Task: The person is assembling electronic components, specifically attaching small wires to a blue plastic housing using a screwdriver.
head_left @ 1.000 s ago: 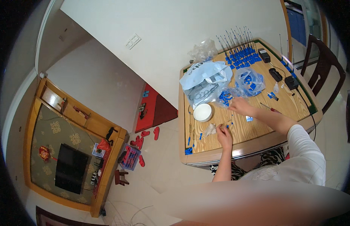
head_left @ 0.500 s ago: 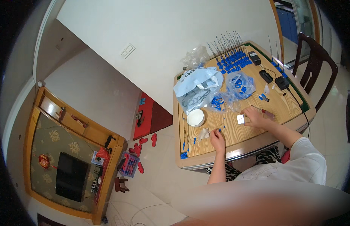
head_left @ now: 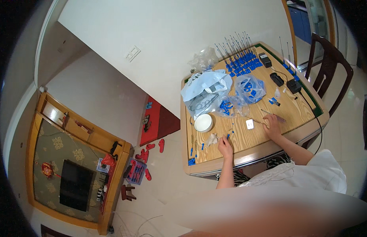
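Note:
Near the table's front edge, my left hand (head_left: 225,147) is closed in a pinch around a small blue piece (head_left: 228,136), whose tip shows past the fingers. To its right, my right hand (head_left: 273,127) rests low over the tabletop, thumb and fingers apart. Its fingertips lie beside a screwdriver (head_left: 278,117) with a reddish handle. A thin coil spring (head_left: 254,119) runs along the wood up to the thumb; whether they touch is unclear. Left of this hand lies a small white square (head_left: 250,124). A crumpled whitish scrap (head_left: 211,139) sits beside my left hand.
A white bowl (head_left: 203,123), a pale blue plastic bag (head_left: 207,91) and clear bags of blue pieces (head_left: 250,89) occupy the table's left and middle. Upright springs on blue bases (head_left: 244,64) stand in rows at the back. Black adapters (head_left: 293,86) with a cord lie right; a chair (head_left: 329,63) stands beyond.
My right hand has moved right, off the white square, toward the screwdriver, uncovering more of the spring. My left hand stays nearly in place with the blue piece. The view has shifted slightly.

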A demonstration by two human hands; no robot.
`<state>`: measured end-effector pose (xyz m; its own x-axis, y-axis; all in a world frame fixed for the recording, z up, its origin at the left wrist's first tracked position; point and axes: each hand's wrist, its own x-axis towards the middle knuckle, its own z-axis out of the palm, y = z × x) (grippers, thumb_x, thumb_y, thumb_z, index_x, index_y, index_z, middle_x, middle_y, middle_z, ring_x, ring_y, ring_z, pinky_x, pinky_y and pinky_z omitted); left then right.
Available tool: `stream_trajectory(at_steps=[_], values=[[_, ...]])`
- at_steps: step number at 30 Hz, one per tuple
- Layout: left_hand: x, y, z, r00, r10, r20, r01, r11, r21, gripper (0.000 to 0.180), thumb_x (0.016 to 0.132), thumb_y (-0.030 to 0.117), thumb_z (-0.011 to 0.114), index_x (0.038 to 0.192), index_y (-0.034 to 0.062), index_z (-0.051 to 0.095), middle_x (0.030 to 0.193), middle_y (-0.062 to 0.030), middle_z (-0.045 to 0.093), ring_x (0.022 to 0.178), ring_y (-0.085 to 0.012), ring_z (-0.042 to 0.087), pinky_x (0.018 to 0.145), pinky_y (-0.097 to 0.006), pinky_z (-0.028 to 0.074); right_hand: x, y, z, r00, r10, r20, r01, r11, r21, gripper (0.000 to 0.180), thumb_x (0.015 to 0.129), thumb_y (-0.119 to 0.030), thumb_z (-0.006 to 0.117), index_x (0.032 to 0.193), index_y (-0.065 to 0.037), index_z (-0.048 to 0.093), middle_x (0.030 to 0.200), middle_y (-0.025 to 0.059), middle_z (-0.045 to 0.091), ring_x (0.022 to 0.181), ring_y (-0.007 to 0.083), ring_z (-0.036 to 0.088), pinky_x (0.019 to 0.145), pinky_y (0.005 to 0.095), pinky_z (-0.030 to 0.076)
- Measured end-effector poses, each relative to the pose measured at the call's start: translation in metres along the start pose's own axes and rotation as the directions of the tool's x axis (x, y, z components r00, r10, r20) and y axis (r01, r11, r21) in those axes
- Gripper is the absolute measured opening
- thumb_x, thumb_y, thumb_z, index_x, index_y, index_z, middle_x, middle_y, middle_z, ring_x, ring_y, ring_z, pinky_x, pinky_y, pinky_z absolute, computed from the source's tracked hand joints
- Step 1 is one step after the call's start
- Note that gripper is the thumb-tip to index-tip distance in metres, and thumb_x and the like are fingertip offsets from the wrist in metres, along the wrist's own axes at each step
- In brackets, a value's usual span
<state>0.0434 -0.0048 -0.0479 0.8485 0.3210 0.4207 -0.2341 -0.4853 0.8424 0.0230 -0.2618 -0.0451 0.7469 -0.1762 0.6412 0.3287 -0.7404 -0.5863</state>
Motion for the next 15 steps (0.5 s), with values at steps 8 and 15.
stream_trajectory(at_steps=[8, 15], values=[[-0.0011, 0.0026, -0.0017, 1.000, -0.005, -0.001, 0.005, 0.998, 0.065, 0.032, 0.093, 0.019, 0.047, 0.072, -0.0037, 0.051, 0.065, -0.0229, 0.051, 0.059, -0.0387, 0.048, 0.055, -0.043, 0.037, -0.0018, 0.0034, 0.0037, 0.994, 0.106, 0.021, -0.106, 0.994, 0.023, 0.030, 0.069, -0.002, 0.059, 0.098, -0.006, 0.052, 0.100, 0.0128, 0.051, 0.103, 0.0318, 0.047, 0.090, 0.0414, 0.038], [-0.0004, 0.0061, -0.0004, 1.000, 0.012, -0.001, -0.012, 0.997, 0.073, 0.032, 0.093, 0.019, 0.046, 0.071, -0.0038, 0.051, 0.066, -0.0234, 0.052, 0.061, -0.0402, 0.050, 0.056, -0.044, 0.038, -0.0011, 0.0062, 0.0041, 0.996, 0.081, -0.024, -0.081, 0.997, -0.014, 0.029, 0.069, -0.002, 0.059, 0.098, -0.005, 0.052, 0.099, 0.0133, 0.053, 0.100, 0.0327, 0.049, 0.086, 0.0409, 0.040]])
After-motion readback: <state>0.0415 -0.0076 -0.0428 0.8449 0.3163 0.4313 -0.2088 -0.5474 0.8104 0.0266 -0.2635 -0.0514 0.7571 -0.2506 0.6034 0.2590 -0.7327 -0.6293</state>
